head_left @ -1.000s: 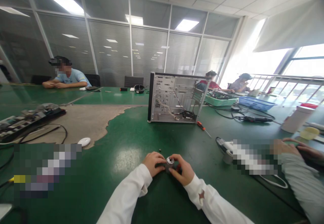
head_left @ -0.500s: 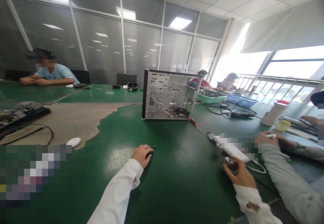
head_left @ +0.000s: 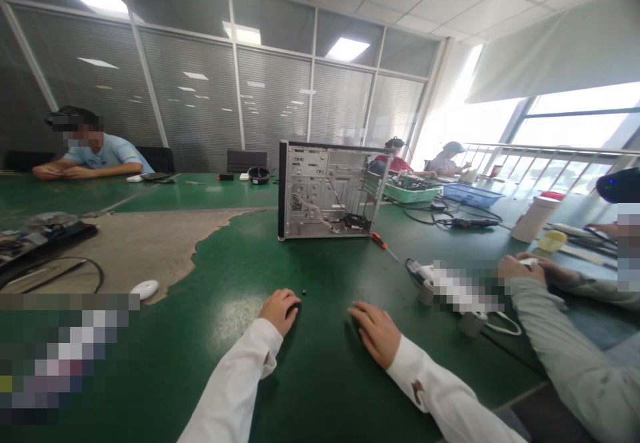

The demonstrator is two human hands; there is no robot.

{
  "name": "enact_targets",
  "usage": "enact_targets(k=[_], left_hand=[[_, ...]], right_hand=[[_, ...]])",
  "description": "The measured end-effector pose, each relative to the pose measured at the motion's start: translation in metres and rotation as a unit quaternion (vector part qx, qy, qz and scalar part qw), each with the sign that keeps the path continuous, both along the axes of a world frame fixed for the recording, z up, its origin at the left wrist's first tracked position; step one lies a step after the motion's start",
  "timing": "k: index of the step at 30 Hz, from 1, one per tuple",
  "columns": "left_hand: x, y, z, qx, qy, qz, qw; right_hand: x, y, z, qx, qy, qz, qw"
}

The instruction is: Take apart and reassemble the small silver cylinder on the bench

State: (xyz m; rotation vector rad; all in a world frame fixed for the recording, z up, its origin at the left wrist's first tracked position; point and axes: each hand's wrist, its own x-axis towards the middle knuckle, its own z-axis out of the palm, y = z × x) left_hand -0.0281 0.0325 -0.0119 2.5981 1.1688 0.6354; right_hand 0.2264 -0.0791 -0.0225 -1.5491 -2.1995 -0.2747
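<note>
My left hand (head_left: 281, 311) rests on the green table (head_left: 320, 376), fingers gently bent and thumb apart from them; no held thing shows. A tiny dark piece (head_left: 304, 292) lies just beyond its fingertips. Over the table to the right, my right hand (head_left: 376, 333) is open with its fingers stretched out and nothing in it. Ahead of both hands an opened computer case (head_left: 330, 193) stands upright, its metal frame, cables and a dark fan part showing. A screwdriver (head_left: 379, 240) with an orange and black handle lies by the case's lower right corner.
A grey cylinder (head_left: 473, 323) stands beside a white power strip, partly blurred out. A co-worker's sleeved arm (head_left: 555, 336) reaches in at right. Farther back are a green basket (head_left: 413, 193), a blue basket (head_left: 473, 195) and a pale bottle (head_left: 537, 217). A white oval object (head_left: 145, 289) lies left.
My right hand has let go of the grey cylinder near the power strip and moved left toward the middle of the table. My left hand has stayed in place.
</note>
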Motion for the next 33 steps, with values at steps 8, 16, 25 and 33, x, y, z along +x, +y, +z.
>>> enact_targets(k=[8, 16, 25, 33], left_hand=[[-0.002, 0.007, -0.006, 0.032, -0.002, -0.006, 0.999], [-0.003, 0.006, -0.005, 0.032, 0.0, -0.006, 0.999], [-0.002, 0.008, -0.007, 0.037, 0.0, 0.002, 0.999], [0.008, -0.006, 0.022, 0.013, -0.098, -0.025, 0.995]], right_hand=[[-0.09, 0.096, 0.002, 0.018, 0.018, 0.067, 0.997], [-0.067, 0.083, -0.009, 0.036, 0.007, 0.086, 0.996], [0.115, -0.025, 0.025, 0.17, 0.007, -0.274, 0.947], [0.199, -0.058, 0.021, 0.069, -0.039, -0.403, 0.912]])
